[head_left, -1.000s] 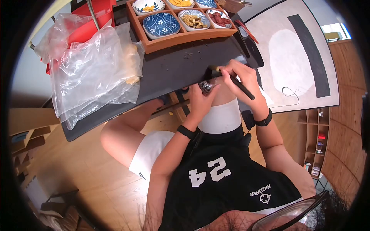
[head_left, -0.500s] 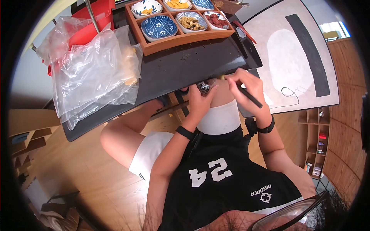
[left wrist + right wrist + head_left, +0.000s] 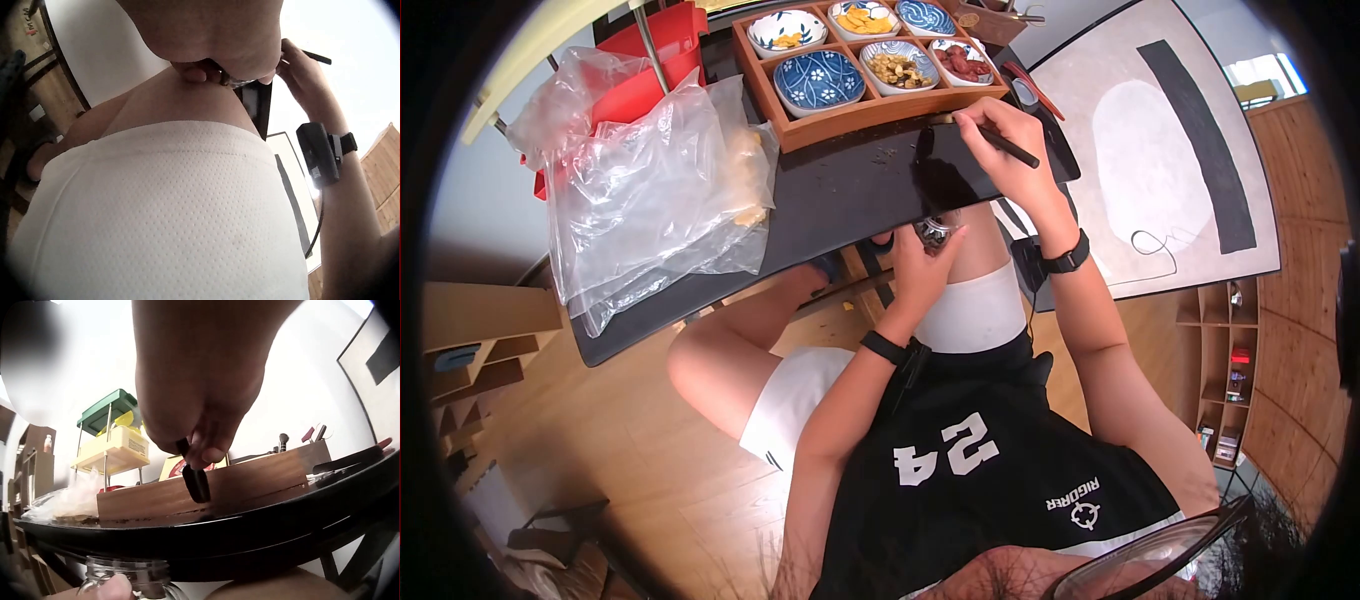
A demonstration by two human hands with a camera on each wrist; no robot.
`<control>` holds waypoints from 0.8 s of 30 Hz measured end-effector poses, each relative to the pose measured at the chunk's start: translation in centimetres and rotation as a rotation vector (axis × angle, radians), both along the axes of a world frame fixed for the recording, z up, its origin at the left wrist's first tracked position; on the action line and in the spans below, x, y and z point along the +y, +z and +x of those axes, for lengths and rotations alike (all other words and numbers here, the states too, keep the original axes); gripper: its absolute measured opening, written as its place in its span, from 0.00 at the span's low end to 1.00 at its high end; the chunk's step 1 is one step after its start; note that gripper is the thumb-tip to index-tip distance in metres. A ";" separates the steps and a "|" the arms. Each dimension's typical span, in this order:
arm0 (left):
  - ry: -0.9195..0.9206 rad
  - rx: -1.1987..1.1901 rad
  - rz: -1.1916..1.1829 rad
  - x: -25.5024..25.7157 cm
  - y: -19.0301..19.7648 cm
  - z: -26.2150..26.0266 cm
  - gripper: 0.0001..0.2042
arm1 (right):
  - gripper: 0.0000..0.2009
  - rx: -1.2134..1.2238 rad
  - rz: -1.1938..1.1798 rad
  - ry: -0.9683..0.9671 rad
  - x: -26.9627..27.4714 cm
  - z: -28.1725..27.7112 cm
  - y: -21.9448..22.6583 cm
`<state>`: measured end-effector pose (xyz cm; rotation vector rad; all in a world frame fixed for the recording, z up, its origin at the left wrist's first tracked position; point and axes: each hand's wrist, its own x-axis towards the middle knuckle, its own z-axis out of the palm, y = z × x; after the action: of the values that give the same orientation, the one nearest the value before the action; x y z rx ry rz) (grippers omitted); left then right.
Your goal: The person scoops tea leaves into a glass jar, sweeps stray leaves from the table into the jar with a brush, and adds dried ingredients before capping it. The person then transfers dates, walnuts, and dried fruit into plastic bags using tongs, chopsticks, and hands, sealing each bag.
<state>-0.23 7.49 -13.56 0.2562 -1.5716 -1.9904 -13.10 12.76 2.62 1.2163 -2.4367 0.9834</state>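
A small clear glass jar with dark bits inside is gripped by my left hand, just off the table's near edge and over the thigh. Its threaded, uncovered rim shows in the right wrist view, where the jar has a thumb against it. My right hand is raised over the black table, in front of the wooden tray. It pinches a slim black-handled, brush-like tool with a gold-coloured part toward its far end. From the right wrist only the handle shows; the fingers hide the rest. Dark crumbs lie on the table.
A divided wooden tray holds patterned bowls, some with dried foods. Clear plastic bags cover the left of the black table, beside a red bin. A framed picture stands at the right.
My right hand has drawn back from beside the jar, then swung up and forward over the table with the tool. My left hand keeps the jar nearly in place.
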 end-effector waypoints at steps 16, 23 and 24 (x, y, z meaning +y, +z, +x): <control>0.030 -0.007 -0.139 0.0 -0.9 -0.2 0.34 | 0.04 -0.106 0.195 0.055 3.7 8.2 2.1; -0.009 -0.010 -0.068 0.0 -0.4 0.0 0.33 | 0.04 -0.119 0.206 0.091 4.1 8.6 2.5; 0.023 -0.004 -0.117 -0.1 -0.4 0.0 0.33 | 0.04 -0.107 0.169 0.071 4.1 7.8 2.6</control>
<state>-0.23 7.42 -13.92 0.2302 -1.6734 -1.8732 -5.25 16.84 5.19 1.3457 -2.6221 0.8984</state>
